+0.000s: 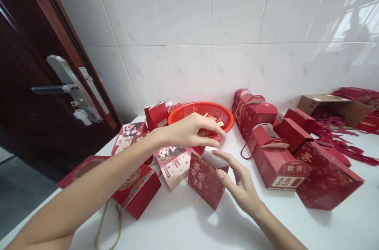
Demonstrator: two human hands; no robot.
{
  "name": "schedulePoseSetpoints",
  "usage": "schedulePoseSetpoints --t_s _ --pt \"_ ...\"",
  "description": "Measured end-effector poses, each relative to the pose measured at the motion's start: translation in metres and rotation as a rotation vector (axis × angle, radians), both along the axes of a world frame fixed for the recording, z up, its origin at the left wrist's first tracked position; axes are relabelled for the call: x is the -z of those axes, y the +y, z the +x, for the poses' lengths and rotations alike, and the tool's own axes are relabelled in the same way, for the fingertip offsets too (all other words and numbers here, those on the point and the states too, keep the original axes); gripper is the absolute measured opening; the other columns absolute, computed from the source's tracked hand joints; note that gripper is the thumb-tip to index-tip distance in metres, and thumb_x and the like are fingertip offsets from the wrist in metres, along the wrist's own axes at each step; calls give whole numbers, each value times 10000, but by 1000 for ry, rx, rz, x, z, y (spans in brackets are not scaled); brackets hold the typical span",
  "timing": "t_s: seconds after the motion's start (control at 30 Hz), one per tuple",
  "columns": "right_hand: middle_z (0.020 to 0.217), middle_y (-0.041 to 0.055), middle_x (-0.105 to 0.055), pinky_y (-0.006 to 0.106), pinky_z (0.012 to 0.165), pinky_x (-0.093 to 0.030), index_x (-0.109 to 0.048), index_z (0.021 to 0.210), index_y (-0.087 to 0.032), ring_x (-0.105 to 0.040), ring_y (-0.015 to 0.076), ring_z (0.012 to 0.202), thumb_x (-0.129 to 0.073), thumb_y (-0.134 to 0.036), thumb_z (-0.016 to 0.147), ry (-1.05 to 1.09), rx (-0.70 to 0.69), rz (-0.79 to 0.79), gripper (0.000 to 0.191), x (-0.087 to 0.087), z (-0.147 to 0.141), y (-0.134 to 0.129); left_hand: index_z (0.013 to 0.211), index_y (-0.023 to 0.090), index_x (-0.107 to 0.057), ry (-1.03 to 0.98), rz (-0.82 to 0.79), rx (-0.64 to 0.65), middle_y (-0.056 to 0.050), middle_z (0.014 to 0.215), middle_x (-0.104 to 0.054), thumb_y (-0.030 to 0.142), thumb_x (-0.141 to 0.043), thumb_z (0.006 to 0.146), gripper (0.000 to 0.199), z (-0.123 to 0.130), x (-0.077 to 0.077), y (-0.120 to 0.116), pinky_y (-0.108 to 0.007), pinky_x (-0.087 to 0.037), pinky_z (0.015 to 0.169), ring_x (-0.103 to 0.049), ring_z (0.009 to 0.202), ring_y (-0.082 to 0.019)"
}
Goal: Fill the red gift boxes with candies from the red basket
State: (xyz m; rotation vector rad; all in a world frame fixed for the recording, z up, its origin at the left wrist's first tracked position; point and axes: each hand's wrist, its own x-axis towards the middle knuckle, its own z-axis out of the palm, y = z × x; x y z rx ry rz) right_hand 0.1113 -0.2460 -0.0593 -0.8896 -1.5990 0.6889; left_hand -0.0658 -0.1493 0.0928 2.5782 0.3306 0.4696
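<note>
A small red gift box (206,182) with gold lettering stands open-topped on the white table. My right hand (241,185) grips its right upper edge, thumb on the front and fingers at the back. My left hand (194,129) hovers above and behind the box, over the near rim of a red plastic basket (201,107). Its fingers and thumb are apart, and I see nothing between them. Small shiny wrapped pieces (217,120) lie in the basket, partly hidden by my left hand.
Left of the box are a pink-and-red box (174,165), a dark red box with a rope handle (139,191) and more boxes. Closed red boxes (274,159) crowd the right side. Farther right sits a cardboard carton (325,106) beside red ribbons (340,135). A tiled wall stands behind.
</note>
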Motion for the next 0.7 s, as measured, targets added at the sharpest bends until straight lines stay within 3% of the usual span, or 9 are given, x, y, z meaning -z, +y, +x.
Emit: schedulePoseSetpoints --t_s 0.17,0.33,0.5,0.57,0.7 --pt "1324 103 -663 433 1033 -507 -608 1314 -232 -610 281 1240 -586 -350 958 0 13 3 376 -1 -1 0 950 168 -713 -130 50 -32 -60 905 -725 229 -646 916 97 11 21 -9 -263 -507 749 -643 794 -149" --pt "1209 83 -702 362 942 -544 -632 1227 -209 -664 244 1093 -550 -339 977 23 -59 15 293 -5 -2 0 934 161 -694 -147 191 -17 -98 992 -714 245 -577 959 147 16 46 -15 -291 -517 813 -656 876 -173" --pt "1339 99 -652 414 1055 -490 -598 1315 -231 -597 268 1261 -571 -345 972 5 -1 16 362 0 -1 1 936 157 -701 -178 168 -58 -91 975 -709 254 -533 978 198 5 34 -14 -317 -521 860 -657 913 -177" --pt "1341 102 -654 415 1046 -501 -593 1328 -236 -603 267 1261 -560 -350 978 -25 21 40 370 3 0 1 1042 178 -704 -107 128 -122 -101 1102 -700 309 -588 947 199 -5 29 -12 -367 -501 950 -643 1040 -210" --pt "1311 114 -669 391 995 -539 -577 1336 -224 -638 272 1211 -619 -378 937 -103 57 119 430 3 1 0 1427 257 -507 132 32 -217 -132 1500 -484 413 -803 740 764 -27 34 -4 -509 -355 1128 -414 1393 -330"
